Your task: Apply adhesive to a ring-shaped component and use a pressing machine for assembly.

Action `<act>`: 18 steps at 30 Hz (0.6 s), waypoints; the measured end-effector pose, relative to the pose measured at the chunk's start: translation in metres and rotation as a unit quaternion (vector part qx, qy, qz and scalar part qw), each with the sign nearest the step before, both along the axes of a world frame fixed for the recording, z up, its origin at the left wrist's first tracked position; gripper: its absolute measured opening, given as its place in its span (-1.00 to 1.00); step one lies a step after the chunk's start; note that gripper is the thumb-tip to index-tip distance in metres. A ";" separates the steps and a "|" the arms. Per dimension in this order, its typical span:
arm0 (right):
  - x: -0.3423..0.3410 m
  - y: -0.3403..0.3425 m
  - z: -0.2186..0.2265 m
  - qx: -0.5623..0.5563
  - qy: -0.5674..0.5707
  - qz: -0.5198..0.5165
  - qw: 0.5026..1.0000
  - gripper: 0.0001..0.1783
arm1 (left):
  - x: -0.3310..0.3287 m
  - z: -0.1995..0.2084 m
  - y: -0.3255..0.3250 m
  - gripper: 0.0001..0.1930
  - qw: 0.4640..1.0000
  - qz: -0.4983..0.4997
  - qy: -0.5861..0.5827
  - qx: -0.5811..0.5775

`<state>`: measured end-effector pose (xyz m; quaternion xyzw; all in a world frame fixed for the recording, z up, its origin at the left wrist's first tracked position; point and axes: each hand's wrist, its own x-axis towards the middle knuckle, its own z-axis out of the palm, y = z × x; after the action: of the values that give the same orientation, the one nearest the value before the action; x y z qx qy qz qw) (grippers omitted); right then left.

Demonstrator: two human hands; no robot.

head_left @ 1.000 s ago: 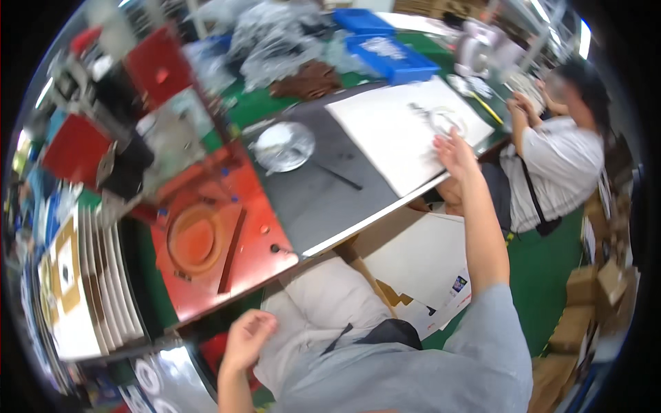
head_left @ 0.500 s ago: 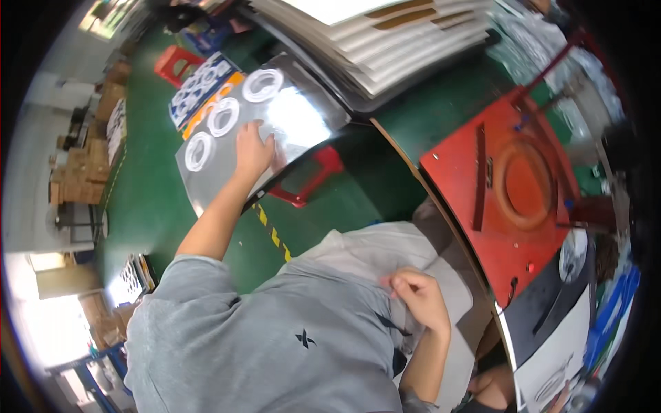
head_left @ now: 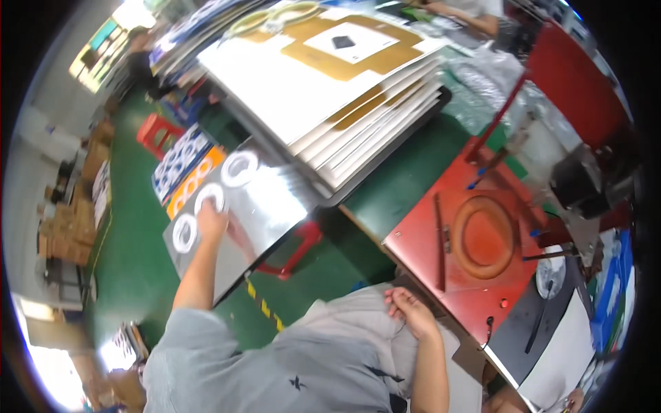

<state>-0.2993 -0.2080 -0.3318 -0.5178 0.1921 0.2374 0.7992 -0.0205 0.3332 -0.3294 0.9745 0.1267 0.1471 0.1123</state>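
Note:
My left hand (head_left: 212,221) reaches over a shiny grey sheet-topped surface (head_left: 231,265), its fingertips at the near edge of the middle white ring (head_left: 209,197). Whether they grip it is hard to make out, as the fingers are blurred and partly covered. A second white ring (head_left: 185,233) lies to the left of that hand, a third white ring (head_left: 239,168) farther right. My right hand (head_left: 413,313) rests by the light trousers on my lap, fingers loosely bent and apart, holding nothing.
Ahead stands a tall stack of white boards (head_left: 275,89). At right is a red press-like machine (head_left: 413,241) with a round tan ring (head_left: 483,237). Orange and blue cut-out sheets (head_left: 196,180) lie beyond the rings. A red stool (head_left: 160,134) stands on the floor. Other people are farther off.
My left hand has moved left from beside the rings to the middle one. My right hand's fingers have loosened near my lap. The view has shifted, showing more of the board stack.

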 end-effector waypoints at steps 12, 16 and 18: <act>0.003 0.003 -0.005 -0.021 0.013 -0.021 0.999 -0.62 | -0.060 0.223 -0.203 -0.73 0.672 -0.432 0.350 -0.489; -0.006 0.004 -0.010 -0.007 0.017 -0.038 0.999 -0.62 | -0.087 0.246 -0.296 -0.73 0.622 -0.595 0.172 -0.478; -0.006 0.005 -0.012 -0.017 0.013 -0.050 0.999 -0.62 | -0.095 0.251 -0.346 -0.69 0.578 -0.697 0.028 -0.423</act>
<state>-0.3057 -0.2031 -0.3437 -0.5183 0.2320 0.2007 0.7983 -0.1153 -0.0132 -0.0781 0.6086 -0.5403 -0.0739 0.5765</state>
